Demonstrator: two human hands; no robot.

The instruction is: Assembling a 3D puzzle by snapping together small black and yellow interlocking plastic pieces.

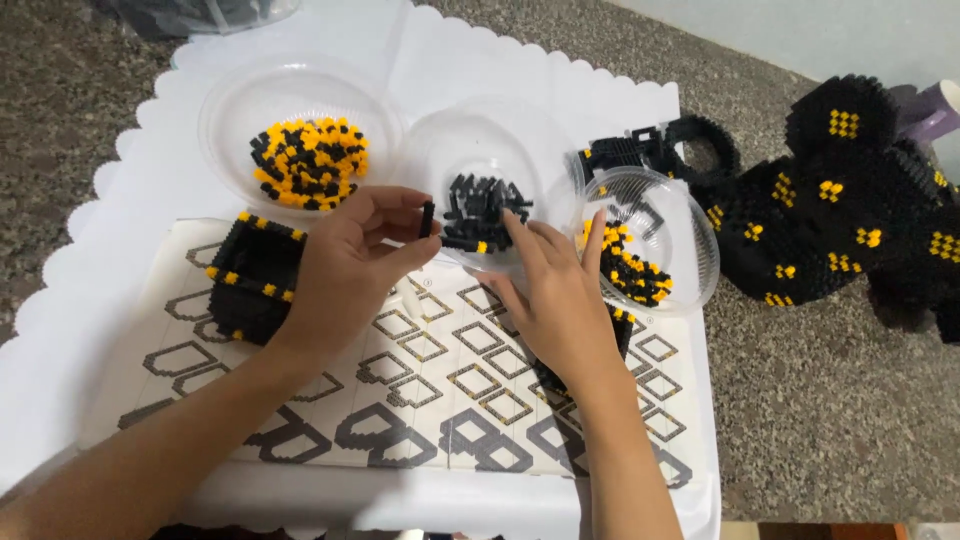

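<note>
The left hand (345,270) pinches a small black plastic brick piece (428,218) between thumb and fingertips, just beside the clear plastic bowl of black bricks (487,150); the right hand (555,290) reaches its open fingers into that bowl, touching the loose black pieces, gripping nothing visible. Both hover over a printed paper instruction sheet (400,400); a hollow square black-and-yellow brick build (252,275) sits by the left wrist.

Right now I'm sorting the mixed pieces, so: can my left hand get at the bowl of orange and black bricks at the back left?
Probably yes. The left hand hovers just below that bowl, whose top is open, with nothing between them. But its grip already pinches a small black brick, so the fingers aren't free.
</note>
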